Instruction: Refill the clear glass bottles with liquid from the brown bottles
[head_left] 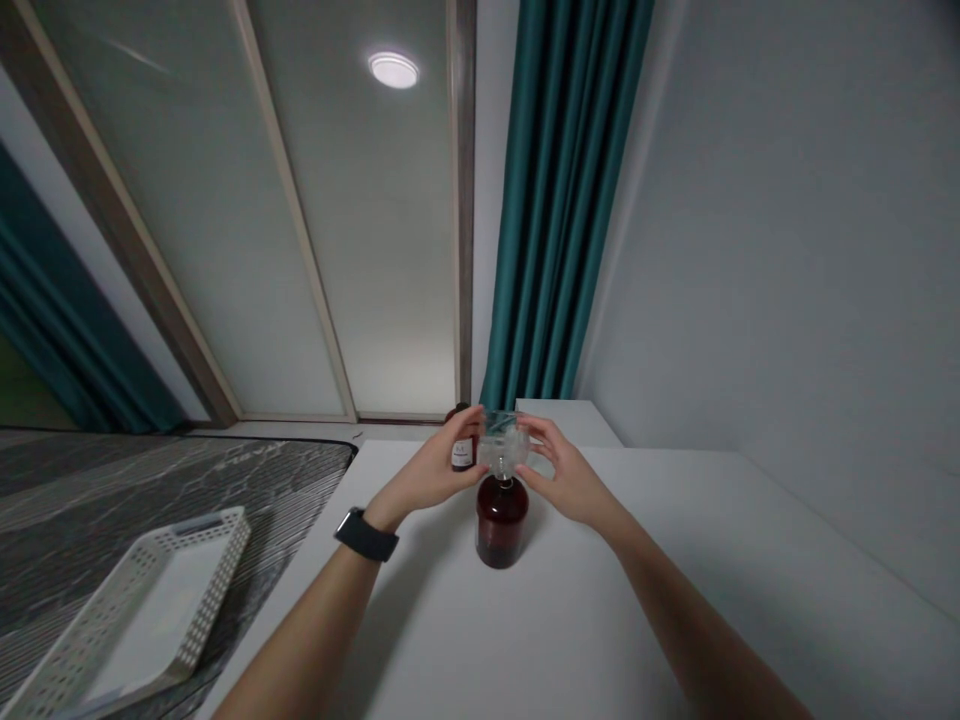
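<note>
The left hand (pixel 442 458) and right hand (pixel 568 478) hold a clear piece (pixel 502 446) between them, already over the upright red bottle (pixel 501 525), though I can't tell whether it's seated.

A see-through thing (pixel 502 446) is at the top of a round, dark red bottle (pixel 501 525) standing straight on a white table (pixel 570 610).

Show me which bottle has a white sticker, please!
The farther bottle, partly hidden by the left hand. Its white label faces us; the nearer bottle shows none.
</note>
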